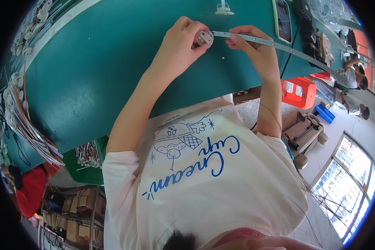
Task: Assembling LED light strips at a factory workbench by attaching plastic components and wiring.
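Note:
Over the green table, my left hand (186,39) is closed round a small round white plastic lamp end piece (204,38), gripped between thumb and fingers. From that piece a long thin white LED strip (293,50) runs to the right, dotted with small yellowish diodes. My right hand (254,43) pinches the strip between thumb and forefinger, a short way from the end piece. How strip and end piece join is too small to make out. The strip's far end trails off past the table's right side.
A phone (283,21) lies at the back right, with a clear plastic piece (224,8) left of it. Bundled strips with round ends (18,104) line the left edge. A red crate (299,92) and blue bin (324,113) stand right. Other people (356,79) are further right.

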{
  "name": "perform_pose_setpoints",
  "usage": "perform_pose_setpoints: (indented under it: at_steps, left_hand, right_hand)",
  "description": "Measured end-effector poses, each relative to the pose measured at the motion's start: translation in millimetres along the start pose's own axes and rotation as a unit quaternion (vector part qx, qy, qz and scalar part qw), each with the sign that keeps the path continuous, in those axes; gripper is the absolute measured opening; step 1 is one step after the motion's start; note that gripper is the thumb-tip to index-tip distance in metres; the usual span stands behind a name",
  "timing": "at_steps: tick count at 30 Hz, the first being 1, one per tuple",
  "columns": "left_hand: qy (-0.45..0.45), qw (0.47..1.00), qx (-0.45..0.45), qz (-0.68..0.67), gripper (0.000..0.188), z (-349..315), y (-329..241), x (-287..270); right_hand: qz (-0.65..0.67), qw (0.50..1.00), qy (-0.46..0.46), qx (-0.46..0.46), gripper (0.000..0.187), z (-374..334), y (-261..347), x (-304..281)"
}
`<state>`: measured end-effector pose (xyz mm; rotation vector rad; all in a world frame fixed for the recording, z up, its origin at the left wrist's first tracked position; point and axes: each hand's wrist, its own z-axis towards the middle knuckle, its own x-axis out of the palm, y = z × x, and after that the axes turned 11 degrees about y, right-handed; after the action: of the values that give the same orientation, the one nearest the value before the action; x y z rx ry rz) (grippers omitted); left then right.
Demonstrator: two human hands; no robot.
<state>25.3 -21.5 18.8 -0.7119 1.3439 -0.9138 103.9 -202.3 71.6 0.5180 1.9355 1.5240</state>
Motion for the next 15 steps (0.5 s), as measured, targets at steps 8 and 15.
perform_pose_setpoints:
  at_steps: [8, 15]
  left_hand:
    - [-0.028, 0.999, 0.027, -0.035, 0.038, -0.6, 1.2, 0.0]
    - [-0.002, 0.999, 0.041, -0.006, 0.029, 0.3, -3.3, -1.3]
  right_hand:
    - [0.006, 1.0, 0.014, 0.006, 0.017, 1.7, 1.4, 0.6]
    - [0.01, 1.0, 0.021, -0.003, 0.019, 0.6, 5.7, 6.9]
